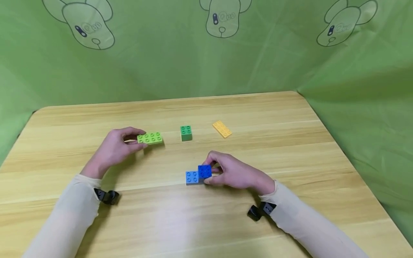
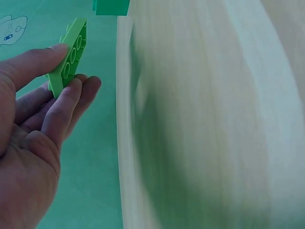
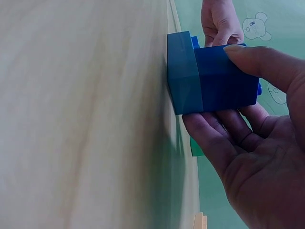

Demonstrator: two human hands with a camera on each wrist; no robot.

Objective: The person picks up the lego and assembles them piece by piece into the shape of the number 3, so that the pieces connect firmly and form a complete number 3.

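My left hand (image 1: 117,147) pinches a lime-green eight-stud plate (image 1: 150,138) between thumb and fingers, off the tabletop with its shadow below. In the left wrist view the hollow underside of this thin plate (image 2: 69,58) shows its round tubes. With thumb and fingers on opposite sides, my right hand (image 1: 237,172) grips a dark blue four-stud brick (image 1: 204,171). That brick sits on the right half of a lighter blue brick (image 1: 191,177), whose left studs stay bare. The right wrist view shows the two blue bricks pressed together, the dark one (image 3: 228,80) on top.
A green four-stud brick (image 1: 186,133) stands farther back between the hands. Right of it lies a flat yellow-orange plate (image 1: 222,129). All rest on a wooden table (image 1: 258,118), with a green curtain (image 1: 180,64) hanging behind and at the sides.
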